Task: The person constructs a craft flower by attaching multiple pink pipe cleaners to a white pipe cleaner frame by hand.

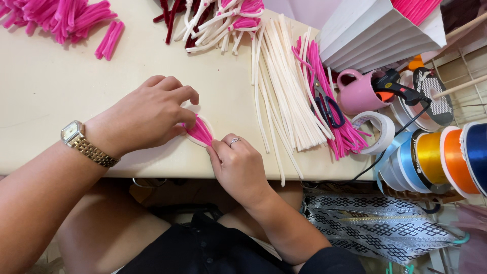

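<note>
- We find a pink mug (356,94) at the table's (50,91) right edge; a black glue gun (393,86) rests nose-down in it.
- A white pleated holder (375,30) at top right contains pink stems (413,7).
- Our left hand (144,116), wearing a gold watch (83,143), is closed narrowly on a small loop (199,133) of pink stems rimmed in white, fingertips pinching its upper left side.
- Our right hand (238,165), ringed, pinches the loop's lower right end between thumb and forefinger.
- The loop lies on the table near its front edge, between the two hands.
- Just right of the hands we note a fan of white stems (284,101), then magenta stems (329,101) with scissors (327,109) lying on them.
- A tape roll (378,129) sits beside the mug; ribbon spools (441,157) in blue, yellow and orange stand beyond the table's edge.
- More pink pieces (61,18) are heaped at top left, well apart from the hands.
- Nothing lies between the hands and the loop.
</note>
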